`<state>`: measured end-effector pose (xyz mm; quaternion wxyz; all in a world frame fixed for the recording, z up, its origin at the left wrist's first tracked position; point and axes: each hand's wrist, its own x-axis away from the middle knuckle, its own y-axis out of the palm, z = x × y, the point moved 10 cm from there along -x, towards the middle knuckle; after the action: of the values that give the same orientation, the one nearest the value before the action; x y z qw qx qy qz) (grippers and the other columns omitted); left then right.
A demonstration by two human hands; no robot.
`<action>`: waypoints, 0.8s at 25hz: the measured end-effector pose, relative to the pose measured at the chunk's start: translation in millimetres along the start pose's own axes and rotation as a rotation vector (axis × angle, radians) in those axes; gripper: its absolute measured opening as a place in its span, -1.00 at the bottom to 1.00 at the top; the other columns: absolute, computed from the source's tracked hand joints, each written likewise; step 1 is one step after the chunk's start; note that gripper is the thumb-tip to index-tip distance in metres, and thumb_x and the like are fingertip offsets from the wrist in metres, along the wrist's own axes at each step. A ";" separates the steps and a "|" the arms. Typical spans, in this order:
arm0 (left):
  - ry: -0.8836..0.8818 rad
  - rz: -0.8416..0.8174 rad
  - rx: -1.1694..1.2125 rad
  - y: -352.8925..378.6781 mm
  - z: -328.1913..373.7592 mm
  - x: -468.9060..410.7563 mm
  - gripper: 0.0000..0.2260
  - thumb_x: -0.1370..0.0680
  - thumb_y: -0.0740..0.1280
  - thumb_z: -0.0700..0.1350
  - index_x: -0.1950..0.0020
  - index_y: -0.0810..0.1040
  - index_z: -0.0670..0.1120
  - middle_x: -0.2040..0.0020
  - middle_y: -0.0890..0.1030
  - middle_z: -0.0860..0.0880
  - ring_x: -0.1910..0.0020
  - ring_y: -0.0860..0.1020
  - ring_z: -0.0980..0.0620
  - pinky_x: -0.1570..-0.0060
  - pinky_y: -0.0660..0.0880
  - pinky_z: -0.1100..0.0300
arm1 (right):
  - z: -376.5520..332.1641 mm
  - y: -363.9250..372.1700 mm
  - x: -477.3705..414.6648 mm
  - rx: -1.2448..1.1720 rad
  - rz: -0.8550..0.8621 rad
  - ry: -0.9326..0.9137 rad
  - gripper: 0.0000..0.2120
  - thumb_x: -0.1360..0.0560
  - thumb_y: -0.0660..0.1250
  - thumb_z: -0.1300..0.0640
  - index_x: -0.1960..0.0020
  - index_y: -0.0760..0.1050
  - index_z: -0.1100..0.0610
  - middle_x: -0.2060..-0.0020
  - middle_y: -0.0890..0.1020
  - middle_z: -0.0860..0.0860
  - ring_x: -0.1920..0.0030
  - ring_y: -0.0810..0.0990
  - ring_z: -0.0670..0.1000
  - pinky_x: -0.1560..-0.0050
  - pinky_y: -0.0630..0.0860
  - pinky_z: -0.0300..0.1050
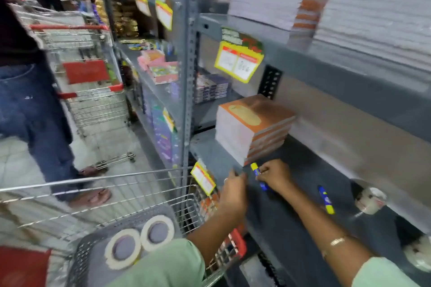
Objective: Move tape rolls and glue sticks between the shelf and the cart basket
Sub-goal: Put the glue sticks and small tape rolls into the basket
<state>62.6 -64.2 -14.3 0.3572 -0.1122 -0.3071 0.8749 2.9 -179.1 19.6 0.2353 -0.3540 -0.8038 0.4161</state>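
Note:
My right hand is shut on a blue and yellow glue stick lying on the grey shelf, just below a stack of orange notebooks. Beside it, my left hand hovers at the shelf's front edge with fingers apart, holding nothing I can see. A second glue stick lies further right on the shelf. Clear tape rolls sit at the shelf's back right, another near the frame edge. Two beige tape rolls lie flat in the cart basket at lower left.
The orange notebooks are stacked on the shelf. Yellow price tags hang off the shelf edges. A person in jeans stands on the left with another wire cart. White paper stacks fill the upper shelf.

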 end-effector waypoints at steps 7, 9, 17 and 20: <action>-0.497 0.378 0.343 -144.0 -219.8 58.1 -0.76 -0.38 0.40 -0.35 0.19 0.43 -0.06 0.11 0.64 -0.36 0.09 0.61 -0.23 0.11 0.47 0.00 | -139.8 171.3 42.2 -0.168 -0.331 -0.184 -0.90 -0.32 0.43 0.37 0.28 0.61 0.21 0.52 0.53 0.10 0.48 0.37 -0.12 0.49 0.27 -0.41; -0.661 0.432 0.365 -158.0 -289.4 88.0 -0.81 -0.35 0.39 -0.32 0.05 0.53 -0.24 0.07 0.63 -0.40 0.03 0.60 -0.26 0.05 0.48 -0.01 | -151.0 254.6 48.5 -0.171 -0.443 -0.135 -0.97 -0.31 0.44 0.38 0.24 0.63 0.34 0.41 0.58 0.30 0.41 0.41 -0.03 0.36 0.34 -0.22; -1.030 0.358 0.117 -119.5 -505.6 174.4 -0.69 -0.48 0.20 -0.34 0.33 0.32 0.03 0.23 0.48 -0.13 0.30 0.37 -0.02 0.23 0.30 0.10 | -97.0 537.5 150.1 0.117 -0.796 0.016 -0.83 -0.36 0.41 0.26 0.12 0.55 0.36 0.09 0.62 0.33 0.07 0.62 0.12 0.31 0.37 -0.07; -1.078 0.304 0.063 -91.6 -533.4 176.5 -0.87 -0.53 0.18 -0.23 0.06 0.52 -0.13 -0.01 0.61 -0.21 0.11 0.53 -0.11 0.19 0.36 0.13 | -74.8 587.6 167.3 0.171 -0.808 0.007 -0.91 -0.45 0.32 0.25 0.07 0.49 0.27 -0.12 0.57 0.30 -0.15 0.55 0.22 -0.03 0.48 0.03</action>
<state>208.4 353.1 -373.0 0.0225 0.3186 -0.4005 0.8588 165.8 223.3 -416.7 0.4109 0.0094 -0.8398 0.3545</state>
